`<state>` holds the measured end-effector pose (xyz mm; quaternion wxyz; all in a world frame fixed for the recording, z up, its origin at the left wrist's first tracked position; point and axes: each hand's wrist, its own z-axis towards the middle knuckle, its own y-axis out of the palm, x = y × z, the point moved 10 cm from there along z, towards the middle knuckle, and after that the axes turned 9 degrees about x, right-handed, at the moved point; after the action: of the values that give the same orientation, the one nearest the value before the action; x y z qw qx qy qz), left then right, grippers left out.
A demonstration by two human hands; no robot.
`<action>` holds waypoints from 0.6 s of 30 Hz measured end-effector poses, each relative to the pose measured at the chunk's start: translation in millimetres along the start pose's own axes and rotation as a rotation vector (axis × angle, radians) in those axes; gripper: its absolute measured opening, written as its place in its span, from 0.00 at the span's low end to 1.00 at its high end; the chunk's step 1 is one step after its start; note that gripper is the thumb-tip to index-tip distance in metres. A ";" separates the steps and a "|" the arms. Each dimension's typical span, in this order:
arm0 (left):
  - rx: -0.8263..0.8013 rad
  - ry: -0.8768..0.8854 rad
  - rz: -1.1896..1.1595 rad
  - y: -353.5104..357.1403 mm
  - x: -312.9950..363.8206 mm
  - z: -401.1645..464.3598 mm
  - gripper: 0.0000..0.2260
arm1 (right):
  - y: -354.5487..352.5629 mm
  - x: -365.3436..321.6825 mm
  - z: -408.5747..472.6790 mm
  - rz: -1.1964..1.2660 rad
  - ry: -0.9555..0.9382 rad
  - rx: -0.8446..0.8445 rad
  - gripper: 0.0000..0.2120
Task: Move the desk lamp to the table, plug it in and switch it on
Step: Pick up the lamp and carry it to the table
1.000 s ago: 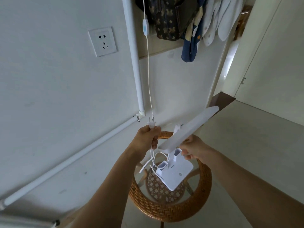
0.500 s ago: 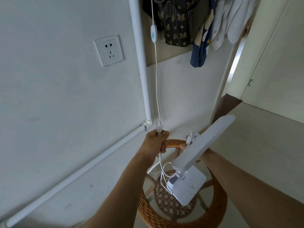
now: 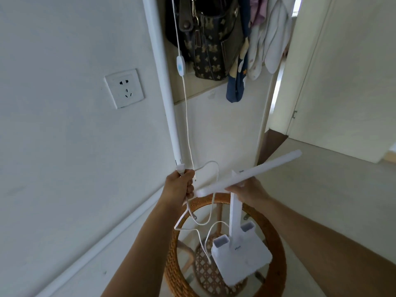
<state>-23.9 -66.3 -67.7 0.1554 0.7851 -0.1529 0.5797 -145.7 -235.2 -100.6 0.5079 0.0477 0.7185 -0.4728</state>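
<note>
My left hand (image 3: 179,185) fingers pinch the plug (image 3: 180,168); right hand (image 3: 249,190) fingers grip the lamp (image 3: 237,249) on the worktop (image 3: 276,239).

Bare left hand (image 3: 179,186) & right hand (image 3: 249,189), forearms sleeveless, no rings/watch.

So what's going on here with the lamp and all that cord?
A person is setting up a white desk lamp on a round wicker table with a glass top. The right hand holds the lamp near the top of its stem, under the lamp's head. The left hand grips the plug, its cord hanging loose. The wall socket, up to the left, has nothing plugged in.
</note>
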 end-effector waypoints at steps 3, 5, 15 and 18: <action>-0.009 -0.001 -0.046 6.4 7.3 0.5 0.03 | -24.9 -15.2 -4.1 -0.026 -0.022 0.074 0.21; -0.014 0.013 -0.049 10.1 10.3 -0.3 0.07 | -31.1 -21.6 -5.3 -0.096 -0.025 0.099 0.25; -0.217 0.000 -0.085 71.8 15.0 -17.0 0.05 | -103.9 -44.4 -10.7 -0.179 -0.090 0.386 0.21; -0.265 0.001 -0.093 94.2 13.1 -24.2 0.07 | -129.6 -43.6 -16.9 -0.188 -0.091 0.463 0.22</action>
<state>-80.6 -142.1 -42.1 0.2842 0.7636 -0.1915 0.5472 -207.5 -276.1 15.5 0.4692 0.0743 0.5688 -0.6714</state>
